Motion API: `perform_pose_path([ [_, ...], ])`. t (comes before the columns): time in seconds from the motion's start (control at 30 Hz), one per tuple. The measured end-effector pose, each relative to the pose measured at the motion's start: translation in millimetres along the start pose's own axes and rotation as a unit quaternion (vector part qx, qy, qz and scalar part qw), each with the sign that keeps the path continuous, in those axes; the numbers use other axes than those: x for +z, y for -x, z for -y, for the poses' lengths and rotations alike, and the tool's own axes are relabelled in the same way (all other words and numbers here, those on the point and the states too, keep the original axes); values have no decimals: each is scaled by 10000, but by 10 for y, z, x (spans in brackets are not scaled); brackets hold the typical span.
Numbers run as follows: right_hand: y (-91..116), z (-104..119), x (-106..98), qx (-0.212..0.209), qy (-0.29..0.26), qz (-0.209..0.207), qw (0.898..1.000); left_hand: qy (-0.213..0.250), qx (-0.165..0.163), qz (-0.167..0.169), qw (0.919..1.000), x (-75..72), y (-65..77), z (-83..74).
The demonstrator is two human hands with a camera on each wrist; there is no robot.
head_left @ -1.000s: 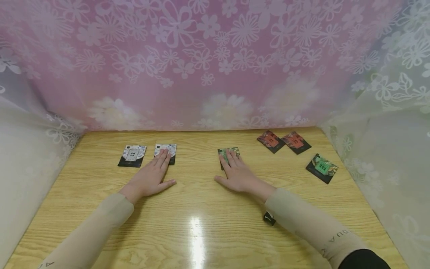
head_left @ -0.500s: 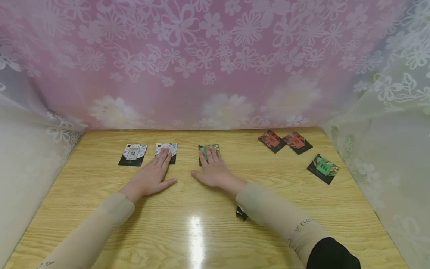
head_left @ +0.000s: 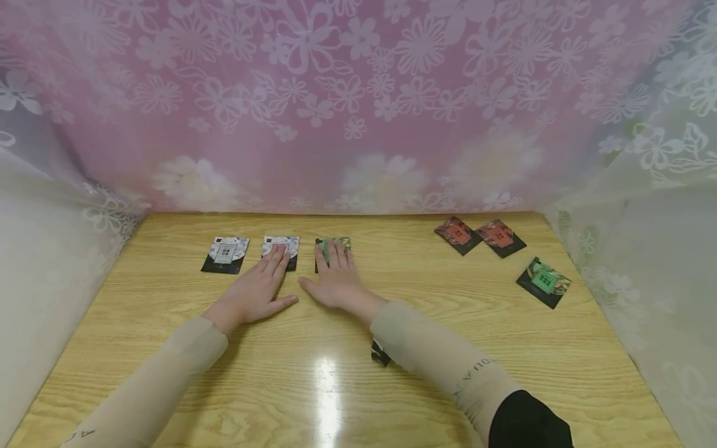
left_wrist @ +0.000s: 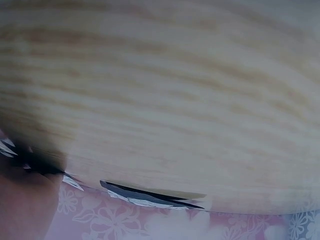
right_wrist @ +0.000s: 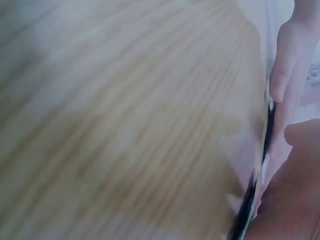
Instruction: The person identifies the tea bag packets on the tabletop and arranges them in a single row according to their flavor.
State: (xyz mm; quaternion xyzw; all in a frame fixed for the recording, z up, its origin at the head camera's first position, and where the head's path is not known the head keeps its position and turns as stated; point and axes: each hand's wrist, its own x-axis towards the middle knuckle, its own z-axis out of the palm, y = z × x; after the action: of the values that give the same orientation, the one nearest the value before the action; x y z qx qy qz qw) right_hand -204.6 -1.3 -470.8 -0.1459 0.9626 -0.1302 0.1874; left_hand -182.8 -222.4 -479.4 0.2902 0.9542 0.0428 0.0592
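Observation:
Several small flat square packets lie on the wooden table. My left hand [head_left: 254, 291] rests with straight fingers on a white-and-black packet [head_left: 272, 240], covering much of its face. Left of it lies a matching white-and-black packet [head_left: 225, 254], which the left wrist view catches edge-on as a thin dark packet [left_wrist: 145, 196]. The straight fingers of my right hand [head_left: 337, 287] press on a green-and-black packet [head_left: 345, 241], just right of the one under the left hand. Both thumbs are spread toward each other, a small gap between them.
At the back right, two red-and-black packets [head_left: 458, 235] touch at their corners. Another green packet [head_left: 544, 282] lies tilted near the right edge. Floral curtains [head_left: 358, 143] hang along the back and sides. A small black item [head_left: 379, 354] shows beneath the right cuff.
My right hand has slid the green packet left across the table, up beside the white one. The left hand has stayed in place on its packet.

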Motion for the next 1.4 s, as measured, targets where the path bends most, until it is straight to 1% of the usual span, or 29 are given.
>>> perform_pose_path([
  [0.13,34,-56,-23,-314,77,-161,9993,15,-1,17,10000,3,-7,-13],
  [0.27,110,-194,-60,-814,234,-311,9959,-32,-10,9,10000,10,-6,-10],
  [0.43,225,-350,-111,-1451,526,-294,9876,12,35,-40,10000,5,-9,-14],
  [0.53,242,-390,-108,-1596,672,-252,9846,9,87,-128,9999,6,-10,-17],
  [0.6,237,-385,-104,-1556,661,-233,9853,-19,97,-146,9998,2,-11,-23],
  [0.67,214,-369,-88,-1431,681,-205,9872,-75,82,-118,9999,-4,-14,-26],
  [0.8,186,-300,-79,-1195,713,-206,9901,-132,35,-16,9999,-16,-23,-33],
  [0.93,186,-230,-95,-1057,761,-186,9913,-113,46,-11,9999,-17,-27,-32],
  [1.13,188,-158,-114,-978,684,-145,9927,-104,23,-27,9999,-2,-20,-10],
  [1.4,158,-119,-78,-824,771,-70,9936,-137,53,-34,9999,13,-11,2],
])
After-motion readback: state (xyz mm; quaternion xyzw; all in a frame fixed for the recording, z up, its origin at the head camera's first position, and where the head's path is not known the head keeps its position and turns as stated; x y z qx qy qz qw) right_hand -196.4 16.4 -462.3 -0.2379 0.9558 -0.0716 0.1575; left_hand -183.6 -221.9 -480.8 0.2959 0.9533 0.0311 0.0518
